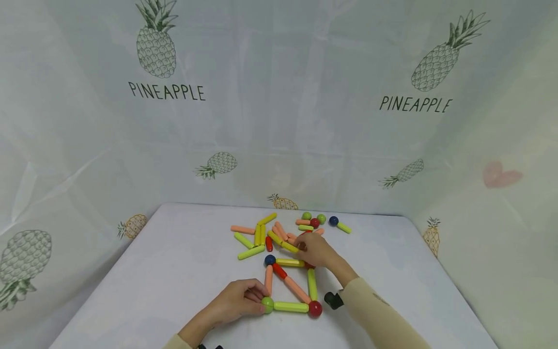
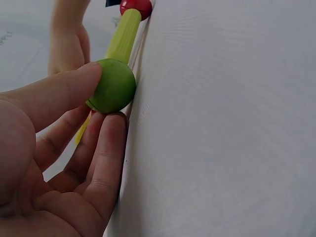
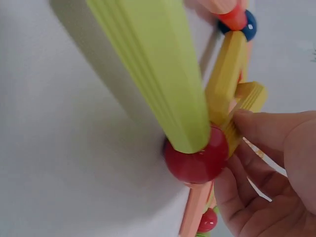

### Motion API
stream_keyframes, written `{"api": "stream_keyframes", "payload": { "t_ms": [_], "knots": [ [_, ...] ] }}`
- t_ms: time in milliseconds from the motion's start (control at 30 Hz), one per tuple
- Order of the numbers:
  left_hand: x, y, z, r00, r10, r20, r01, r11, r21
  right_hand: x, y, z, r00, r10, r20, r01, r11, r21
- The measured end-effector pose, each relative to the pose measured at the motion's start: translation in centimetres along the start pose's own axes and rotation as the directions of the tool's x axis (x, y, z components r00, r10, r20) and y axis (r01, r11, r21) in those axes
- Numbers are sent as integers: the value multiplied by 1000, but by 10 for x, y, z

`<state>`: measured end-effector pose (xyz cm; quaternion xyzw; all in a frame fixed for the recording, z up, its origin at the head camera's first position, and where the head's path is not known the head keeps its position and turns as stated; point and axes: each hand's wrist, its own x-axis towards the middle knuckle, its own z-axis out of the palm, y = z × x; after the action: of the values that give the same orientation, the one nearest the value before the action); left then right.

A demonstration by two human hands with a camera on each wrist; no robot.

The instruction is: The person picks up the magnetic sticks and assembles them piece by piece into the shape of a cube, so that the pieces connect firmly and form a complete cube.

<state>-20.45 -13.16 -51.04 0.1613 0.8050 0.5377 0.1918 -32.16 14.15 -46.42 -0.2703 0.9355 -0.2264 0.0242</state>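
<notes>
On the white table lies a four-sided frame of magnetic rods and balls with a diagonal across it. My left hand (image 1: 239, 299) pinches the green ball (image 2: 114, 86) at its near left corner, thumb on one side and fingertips on the other. A light-green rod (image 1: 291, 307) links that ball to a red ball (image 1: 315, 309). Beyond the frame's far side, my right hand (image 1: 317, 249) pinches a yellow rod (image 1: 289, 247) between thumb and fingers. In the right wrist view this rod is close behind the far red ball (image 3: 197, 155); whether they touch I cannot tell. A blue ball (image 1: 270, 260) forms the far left corner.
Loose yellow, green, orange and red rods (image 1: 251, 252) lie scattered behind the frame. Further back are green balls (image 1: 307, 215), a red ball (image 1: 315, 223) and a blue ball (image 1: 333, 221) with a green rod. A pineapple-print cloth (image 1: 279, 121) hangs behind the table.
</notes>
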Motion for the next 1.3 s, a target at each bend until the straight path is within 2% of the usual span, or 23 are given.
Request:
{"api": "stream_keyframes", "payload": {
  "t_ms": [133,267,467,667,800,1000,1133,1300],
  "knots": [
    [1,-1,0,1000,3,7,-3,1000,-8,-5,0,-5,999,-25,23,25,1000,3],
    [2,1,0,1000,16,16,-16,1000,-1,-9,1,-6,997,-39,70,42,998,-47],
    [2,4,1,1000,20,22,-20,1000,0,-15,3,-13,997,-76,25,79,991,-111],
    [2,3,1,1000,4,12,-4,1000,-14,-29,-3,-14,999,-43,-26,43,999,32],
    [2,-1,1,1000,-8,-2,8,1000,-21,-41,-9,-10,999,0,-54,8,988,153],
    [0,-5,-1,1000,11,8,-11,999,-50,-62,-21,0,990,35,-139,5,960,280],
    [0,-5,-4,999,27,20,-26,998,-61,-75,-30,7,981,67,-183,5,931,365],
    [0,-5,-5,1000,18,23,-16,998,-66,-87,-43,17,978,107,-182,-9,882,472]
  ]
}}
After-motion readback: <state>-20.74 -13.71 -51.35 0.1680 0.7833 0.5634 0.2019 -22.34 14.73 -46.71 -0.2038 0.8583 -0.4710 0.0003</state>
